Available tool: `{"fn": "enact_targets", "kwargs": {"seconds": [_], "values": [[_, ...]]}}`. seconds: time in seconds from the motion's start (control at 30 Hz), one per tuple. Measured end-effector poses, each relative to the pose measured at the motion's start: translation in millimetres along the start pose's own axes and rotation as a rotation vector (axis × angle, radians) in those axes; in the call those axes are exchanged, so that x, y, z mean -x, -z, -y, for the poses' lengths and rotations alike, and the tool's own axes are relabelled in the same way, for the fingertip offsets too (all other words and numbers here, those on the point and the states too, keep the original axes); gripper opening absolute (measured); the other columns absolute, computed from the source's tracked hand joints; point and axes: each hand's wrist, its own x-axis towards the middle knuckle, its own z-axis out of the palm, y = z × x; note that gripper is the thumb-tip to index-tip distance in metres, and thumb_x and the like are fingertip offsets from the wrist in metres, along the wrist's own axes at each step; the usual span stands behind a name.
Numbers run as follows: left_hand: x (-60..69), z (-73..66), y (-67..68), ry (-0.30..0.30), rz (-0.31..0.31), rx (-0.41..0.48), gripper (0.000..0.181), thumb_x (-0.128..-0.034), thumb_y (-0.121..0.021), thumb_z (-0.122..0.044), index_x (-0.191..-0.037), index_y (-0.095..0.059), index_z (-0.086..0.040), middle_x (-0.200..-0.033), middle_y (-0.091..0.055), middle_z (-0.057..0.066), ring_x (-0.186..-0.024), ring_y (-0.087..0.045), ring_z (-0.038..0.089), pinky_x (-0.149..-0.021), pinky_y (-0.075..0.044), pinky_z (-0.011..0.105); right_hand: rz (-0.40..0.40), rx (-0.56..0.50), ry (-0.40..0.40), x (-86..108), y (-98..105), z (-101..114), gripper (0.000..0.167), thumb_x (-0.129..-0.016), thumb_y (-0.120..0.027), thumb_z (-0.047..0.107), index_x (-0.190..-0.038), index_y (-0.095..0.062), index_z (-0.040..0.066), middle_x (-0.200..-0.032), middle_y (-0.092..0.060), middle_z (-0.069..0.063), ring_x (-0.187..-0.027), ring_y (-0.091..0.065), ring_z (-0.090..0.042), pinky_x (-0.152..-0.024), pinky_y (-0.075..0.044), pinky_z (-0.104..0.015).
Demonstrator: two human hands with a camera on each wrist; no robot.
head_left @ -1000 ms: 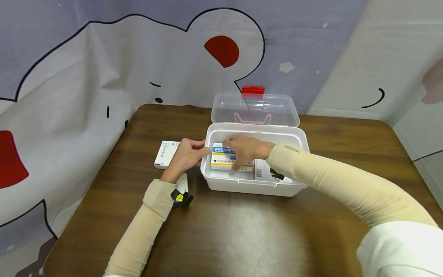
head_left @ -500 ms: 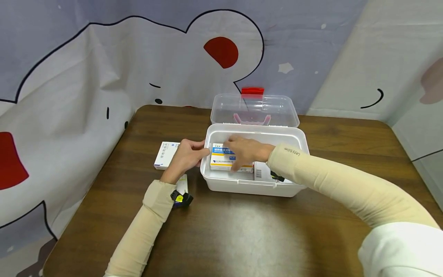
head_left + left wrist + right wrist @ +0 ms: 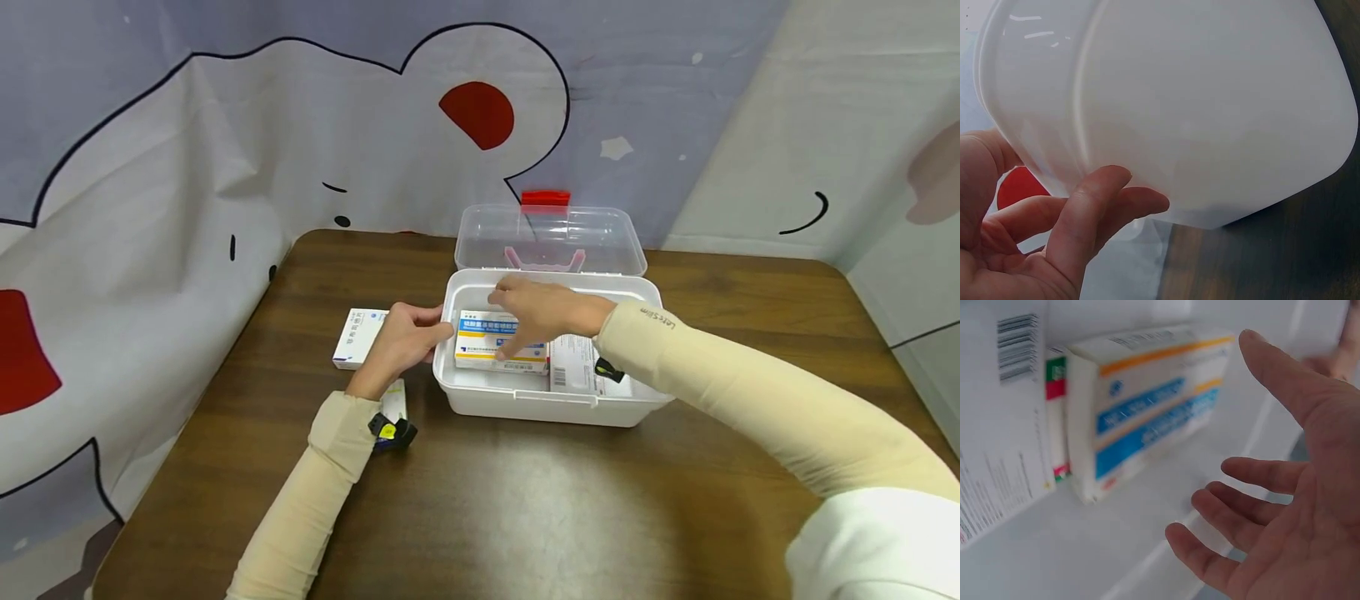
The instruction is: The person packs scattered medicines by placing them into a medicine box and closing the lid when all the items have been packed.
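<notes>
A white plastic medicine case (image 3: 517, 405) stands with its clear lid (image 3: 600, 233) tipped back. My left hand (image 3: 405, 337) pinches the case's left rim, thumb at the edge and fingers against the outer wall (image 3: 1210, 94). Inside, at the left, lies a blue, white and orange medicine box (image 3: 480, 342). Just over it is my right hand (image 3: 543, 312), fingers spread and holding nothing; the right wrist view has the hand (image 3: 1297, 506) apart from the medicine box (image 3: 1147, 406). A white medicine box with a barcode (image 3: 573, 362) lies to its right, partly behind my wrist.
On the wooden table (image 3: 510, 500), left of the case, lies a white medicine box (image 3: 358, 337). Another box (image 3: 393, 400) is partly hidden under my left wrist. A printed cloth (image 3: 300, 142) hangs behind the table.
My right hand has lifted slightly off the blue, white and orange box and shifted a little right, its fingers loosening. My left hand stays on the rim.
</notes>
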Motion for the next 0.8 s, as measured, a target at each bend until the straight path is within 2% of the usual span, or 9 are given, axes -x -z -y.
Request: {"fn": "enact_targets", "kwargs": {"seconds": [0.07,0.2,0.27,0.37,0.43,0.53,0.8], "values": [[-0.1,0.0,0.4,-0.004,0.001,0.005,0.044,-0.0813,-0.062,-0.016,-0.124,-0.058,-0.006,-0.105,-0.065,0.014,-0.072,-0.063,0.015,-0.058,-0.054,0.027,-0.010,-0.041,-0.019,6.6,11,-3,0.086,-0.071,-0.070,0.055,-0.138,-0.039,0.011,-0.144,-0.031,-0.009,-0.128,-0.036,-0.025,-0.103,-0.032,-0.046],[-0.8,0.4,0.7,-0.005,0.002,0.008,0.045,-0.0807,-0.062,-0.017,-0.124,-0.058,-0.006,-0.105,-0.065,0.014,-0.073,-0.063,0.015,-0.058,-0.054,0.027,-0.049,-0.118,-0.069,21.3,27,-12,0.082,-0.075,-0.068,0.053,-0.140,-0.037,0.012,-0.148,-0.026,-0.009,-0.134,-0.028,-0.028,-0.105,-0.023,-0.056],[-1.5,0.7,0.5,-0.006,0.002,0.003,0.045,-0.0803,-0.062,-0.017,-0.124,-0.058,-0.006,-0.106,-0.065,0.013,-0.073,-0.063,0.014,-0.058,-0.054,0.027,-0.082,-0.146,-0.088,29.3,31,-18,0.081,-0.076,-0.068,0.051,-0.139,-0.037,0.012,-0.146,-0.032,-0.008,-0.132,-0.030,-0.028,-0.105,-0.024,-0.056],[-2.2,0.8,0.7,-0.009,0.006,-0.003,0.045,-0.0801,-0.061,-0.017,-0.124,-0.058,-0.006,-0.106,-0.065,0.013,-0.073,-0.063,0.014,-0.058,-0.054,0.026,-0.153,-0.174,-0.071,42.1,34,-28,0.076,-0.076,-0.070,0.047,-0.135,-0.042,0.007,-0.136,-0.044,-0.009,-0.125,-0.039,-0.027,-0.103,-0.031,-0.051],[-2.6,0.8,1.4,-0.013,0.009,-0.011,0.045,-0.0803,-0.061,-0.018,-0.124,-0.058,-0.006,-0.106,-0.065,0.013,-0.073,-0.063,0.014,-0.058,-0.054,0.026,-0.193,-0.195,-0.070,51.2,34,-36,0.073,-0.076,-0.070,0.045,-0.131,-0.045,0.006,-0.130,-0.049,-0.010,-0.120,-0.044,-0.027,-0.100,-0.037,-0.047],[-3.1,0.2,2.5,-0.024,0.019,-0.021,0.045,-0.0808,-0.061,-0.017,-0.124,-0.057,-0.006,-0.106,-0.065,0.014,-0.072,-0.064,0.014,-0.058,-0.054,0.027,-0.247,-0.230,-0.095,66.7,31,-48,0.069,-0.076,-0.070,0.044,-0.128,-0.047,0.005,-0.127,-0.051,-0.013,-0.117,-0.047,-0.028,-0.096,-0.039,-0.047],[-4.3,-0.6,4.5,-0.036,0.044,0.011,0.045,-0.0819,-0.060,-0.016,-0.125,-0.056,-0.004,-0.107,-0.065,0.016,-0.076,-0.066,0.018,-0.060,-0.055,0.029,-0.405,-0.372,-0.303,112.3,11,-75,0.058,-0.084,-0.063,0.030,-0.128,-0.043,-0.002,-0.124,-0.046,-0.022,-0.111,-0.045,-0.036,-0.089,-0.040,-0.052]]}}
